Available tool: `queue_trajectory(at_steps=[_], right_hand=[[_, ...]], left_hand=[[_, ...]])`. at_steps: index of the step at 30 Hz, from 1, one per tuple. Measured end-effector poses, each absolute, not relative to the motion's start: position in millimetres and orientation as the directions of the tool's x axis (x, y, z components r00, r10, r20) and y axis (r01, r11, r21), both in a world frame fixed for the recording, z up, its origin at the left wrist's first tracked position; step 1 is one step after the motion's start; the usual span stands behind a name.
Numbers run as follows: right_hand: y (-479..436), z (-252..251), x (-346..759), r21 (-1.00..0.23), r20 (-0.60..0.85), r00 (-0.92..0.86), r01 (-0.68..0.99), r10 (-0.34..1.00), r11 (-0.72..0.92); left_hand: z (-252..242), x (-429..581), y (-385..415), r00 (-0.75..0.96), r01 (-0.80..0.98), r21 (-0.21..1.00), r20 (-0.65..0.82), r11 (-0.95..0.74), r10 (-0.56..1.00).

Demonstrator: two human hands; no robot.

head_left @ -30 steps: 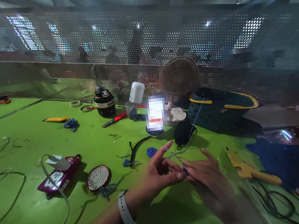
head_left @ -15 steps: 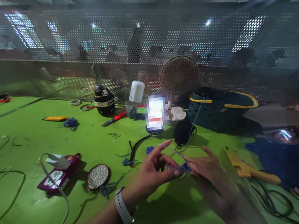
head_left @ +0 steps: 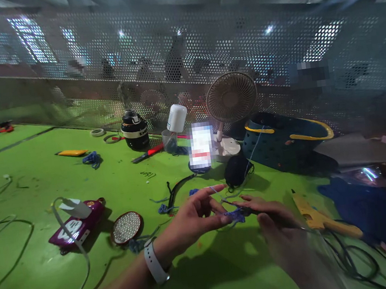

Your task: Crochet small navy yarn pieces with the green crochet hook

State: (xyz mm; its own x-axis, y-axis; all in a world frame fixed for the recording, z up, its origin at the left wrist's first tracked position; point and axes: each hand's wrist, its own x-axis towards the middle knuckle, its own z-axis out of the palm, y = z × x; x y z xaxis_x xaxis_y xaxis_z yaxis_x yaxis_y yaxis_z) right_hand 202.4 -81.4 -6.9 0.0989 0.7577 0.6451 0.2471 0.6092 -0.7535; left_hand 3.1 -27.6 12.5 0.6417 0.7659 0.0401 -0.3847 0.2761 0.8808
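My left hand [head_left: 201, 213], with a white watch strap on its wrist, pinches a small piece of blue-purple crochet work [head_left: 236, 215] between thumb and fingers. Its index finger stretches out, with a strand of yarn passing over it. In my right hand [head_left: 276, 221] is a crochet hook [head_left: 231, 201], its metal tip pointing left just above the crochet piece. The hook's handle is partly hidden by the fingers. Behind the hands lies a dark ball of yarn [head_left: 236, 171]. A pale yarn strand [head_left: 256, 146] rises towards the basket.
A dark basket [head_left: 284, 145] with yellow handles, a fan [head_left: 231, 97] and a lit phone [head_left: 200, 146] stand behind. On the right lies a yellow glue gun [head_left: 323, 217] with its cable. A purple power strip [head_left: 78, 226] and a round studded object [head_left: 127, 227] sit left on the green table [head_left: 36, 182].
My right hand has turned and shifted slightly right, so more of the hook and crochet piece shows. My left hand still pinches the piece, its index finger slightly lower.
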Motion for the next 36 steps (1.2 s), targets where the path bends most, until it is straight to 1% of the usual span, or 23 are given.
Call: queue_trajectory(at_steps=[3,5,7,15,22,26,30,33,36], right_hand=[[-80.3,-16.9,204.7,-0.854,0.520,0.185,0.122,0.834,0.506],[-79.3,-19.3,204.7,-0.881,0.468,0.195,0.028,0.862,0.472],[-78.2,-18.9,203.6,-0.889,0.445,0.199,-0.025,0.873,0.458],[-74.7,-10.2,200.1,-0.899,0.398,0.179,-0.122,0.900,0.422],[-74.5,-4.3,199.9,-0.897,0.402,0.148,-0.132,0.904,0.421],[-75.0,-6.1,200.2,-0.900,0.393,0.135,-0.143,0.909,0.411],[-76.4,-8.8,200.9,-0.906,0.393,0.110,-0.125,0.913,0.405],[-76.5,-8.5,200.7,-0.896,0.427,0.095,-0.088,0.899,0.434],[-75.2,-6.7,200.9,-0.884,0.450,0.070,-0.109,0.890,0.455]], left_hand=[[14.7,2.1,-28.2,0.624,-0.352,0.908,0.047,0.227,0.780],[14.9,2.1,-28.3,0.612,-0.331,0.927,0.068,0.177,0.788],[14.0,2.4,-28.2,0.602,-0.323,0.938,0.100,0.127,0.792],[13.6,1.9,-28.6,0.557,-0.233,0.972,0.163,-0.035,0.814],[9.7,0.3,-26.4,0.542,-0.137,0.974,0.227,-0.181,0.809],[8.4,1.3,-27.3,0.547,-0.158,0.972,0.232,-0.173,0.804],[10.6,2.7,-30.1,0.570,-0.197,0.975,0.198,-0.101,0.797],[13.5,2.7,-31.3,0.595,-0.181,0.981,0.160,-0.063,0.788],[15.6,2.0,-31.4,0.593,-0.151,0.985,0.161,-0.088,0.789]])
